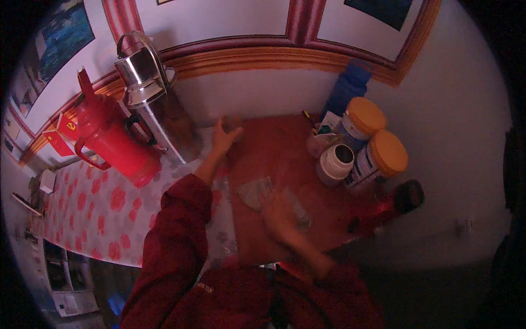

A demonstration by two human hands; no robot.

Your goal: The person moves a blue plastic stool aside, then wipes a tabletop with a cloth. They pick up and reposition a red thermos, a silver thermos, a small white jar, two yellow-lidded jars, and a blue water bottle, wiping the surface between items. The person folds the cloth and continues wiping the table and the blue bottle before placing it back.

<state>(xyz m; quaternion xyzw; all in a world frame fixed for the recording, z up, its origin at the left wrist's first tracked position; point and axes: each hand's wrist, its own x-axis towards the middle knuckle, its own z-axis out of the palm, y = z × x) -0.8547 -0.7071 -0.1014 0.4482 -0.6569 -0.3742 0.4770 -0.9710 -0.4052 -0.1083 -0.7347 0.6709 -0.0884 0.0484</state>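
Observation:
My right hand [277, 209], blurred, is on a pale grey cloth [254, 194] lying on the red-brown board or cover [283, 156] over the table's right part. Folds of the cloth show on both sides of the hand. My left hand [224, 139] reaches to the board's far left corner, thumb and fingers apart. Between them is a small dim object [233, 122], perhaps a glass; darkness hides whether the hand grips it. Just left of that hand stands a steel thermos flask [164, 115] with a carrying handle.
A red thermos jug [115, 135] and small red flags [61, 135] stand left on the flowered tablecloth [119, 205]. Along the right are a white open-mouthed jar [336, 164], orange-lidded tubs [388, 153], a blue packet [347, 88] and a dark-capped red bottle [390, 205]. Framed pictures [222, 43] hang behind.

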